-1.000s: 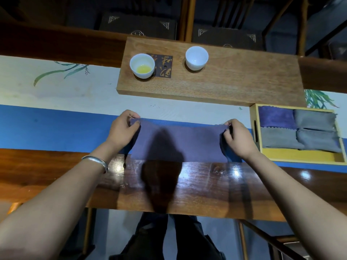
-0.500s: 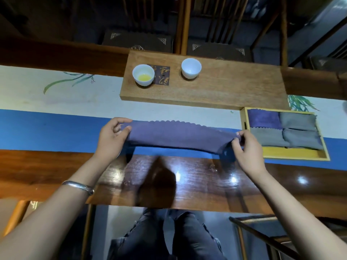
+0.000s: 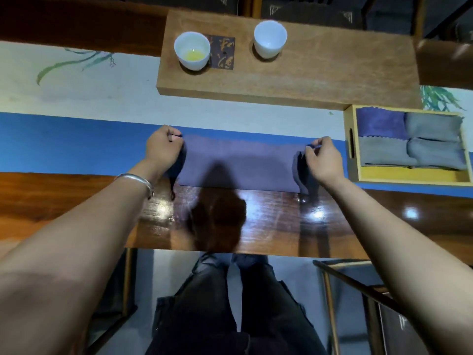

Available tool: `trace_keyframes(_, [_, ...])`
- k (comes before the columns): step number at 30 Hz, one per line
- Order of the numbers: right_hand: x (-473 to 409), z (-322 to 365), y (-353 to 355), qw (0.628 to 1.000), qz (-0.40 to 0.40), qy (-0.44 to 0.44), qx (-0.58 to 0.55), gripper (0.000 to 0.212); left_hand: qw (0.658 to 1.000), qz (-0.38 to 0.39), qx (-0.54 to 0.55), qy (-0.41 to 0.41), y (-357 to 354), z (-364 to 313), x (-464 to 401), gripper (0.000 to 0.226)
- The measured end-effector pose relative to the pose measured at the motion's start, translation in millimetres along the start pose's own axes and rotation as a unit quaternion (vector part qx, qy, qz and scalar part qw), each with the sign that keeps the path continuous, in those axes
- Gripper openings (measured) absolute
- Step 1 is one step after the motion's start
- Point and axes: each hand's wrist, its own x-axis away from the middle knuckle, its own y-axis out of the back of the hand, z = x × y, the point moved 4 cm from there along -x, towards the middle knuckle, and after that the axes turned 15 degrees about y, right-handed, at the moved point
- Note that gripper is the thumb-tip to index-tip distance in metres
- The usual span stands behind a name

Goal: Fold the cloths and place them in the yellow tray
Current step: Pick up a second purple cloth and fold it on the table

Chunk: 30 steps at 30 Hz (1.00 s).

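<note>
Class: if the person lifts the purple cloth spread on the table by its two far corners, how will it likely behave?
The thin purple cloth would likely sag between the left hand and right hand, since its ends bunch softly under the pinching fingers. It looks light, lying flat. It should slide easily on the glossy wooden table.

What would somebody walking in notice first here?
Most likely the purple cloth stretched flat across the table's near edge, its far corners pinched by the left hand and the right hand. To the right sits the yellow tray, holding one purple and three grey folded cloths. Further back, two white cups stand on a wooden board, the left one with a little yellow liquid.
</note>
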Motion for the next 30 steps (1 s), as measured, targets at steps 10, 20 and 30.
trace_keyframes(10, [60, -25, 1, 0.993, 0.085, 0.035, 0.075, 0.038, 0.987, 0.034, -0.107, -0.118, 11, 60, 57, 0.022])
trace_keyframes(20, [75, -16, -15, 0.973, 0.150, 0.093, 0.147, 0.043, 0.948, -0.009, -0.255, -0.191, -2, 56, 80, 0.024])
trace_keyframes(30, [100, -19, -1, 0.965, 0.102, 0.164, 0.176, 0.024, 0.946, 0.010, -0.221, -0.238, 13, 69, 95, 0.016])
